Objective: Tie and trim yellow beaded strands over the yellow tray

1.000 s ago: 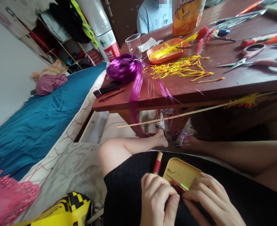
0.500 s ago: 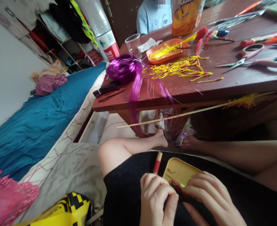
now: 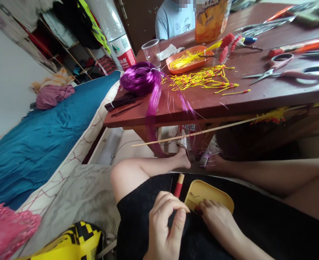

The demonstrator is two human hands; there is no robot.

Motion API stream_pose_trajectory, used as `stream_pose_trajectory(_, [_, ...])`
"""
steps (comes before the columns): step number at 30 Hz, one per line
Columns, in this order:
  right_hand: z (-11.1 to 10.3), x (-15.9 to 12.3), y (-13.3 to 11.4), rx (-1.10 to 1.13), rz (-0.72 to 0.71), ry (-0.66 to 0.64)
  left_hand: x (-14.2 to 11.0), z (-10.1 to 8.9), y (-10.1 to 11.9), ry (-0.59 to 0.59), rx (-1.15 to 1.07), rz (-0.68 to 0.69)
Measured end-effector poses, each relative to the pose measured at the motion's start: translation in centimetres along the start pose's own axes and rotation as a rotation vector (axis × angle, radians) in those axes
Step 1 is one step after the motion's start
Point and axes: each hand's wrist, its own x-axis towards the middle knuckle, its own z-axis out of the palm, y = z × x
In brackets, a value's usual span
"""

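Note:
My left hand point(image 3: 166, 222) is closed in a pinch above my lap, thumb against the bent index finger. A thin dark wire point(image 3: 171, 185) pokes up from behind its knuckles. Just beyond that hand lies a short red stick with a bare wooden end point(image 3: 179, 184). My right hand point(image 3: 219, 220) reaches down into a yellow plastic tray point(image 3: 226, 198) on the black cloth over my lap. Its fingers are bent together at a small red piece point(image 3: 196, 208), mostly hidden by the fingertips.
On the brown table point(image 3: 230, 97) are a purple fibre coil point(image 3: 137, 77), yellow stems with red tips point(image 3: 203, 80), an orange dish point(image 3: 188, 68) and scissors point(image 3: 279, 70). A long thin stick point(image 3: 192, 134) crosses before the table edge. A person point(image 3: 174, 23) sits opposite.
My right hand has shifted left and deeper into the tray, its red piece now mostly covered. My left hand has moved slightly left and turned, and the thin dark wire now shows above it.

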Motion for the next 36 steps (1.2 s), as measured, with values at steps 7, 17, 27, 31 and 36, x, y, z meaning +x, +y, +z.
stream_pose_trajectory(7, [0.6,0.1,-0.1,0.108,0.021,-0.071,-0.3,0.4,-0.1,0.029,-0.106,-0.056])
stream_pose_trajectory(17, [-6.4,-2.8,0.3,1.118,0.269,0.204,-1.5,1.6,-1.3,0.018,-0.651,-0.33])
stream_pose_trajectory(27, [-6.3,-0.7,-3.8,1.383,0.539,0.045,-1.6,3.2,-1.4,0.076,-1.123,-0.538])
stream_pose_trajectory(31, [-6.5,-0.7,-3.6,1.363,0.515,0.047,-1.7,3.3,-1.7,0.067,-1.156,-0.548])
stream_pose_trajectory(36, [-5.8,-0.6,-3.7,1.368,0.514,0.102,-1.8,3.5,-2.0,0.084,-1.213,-0.546])
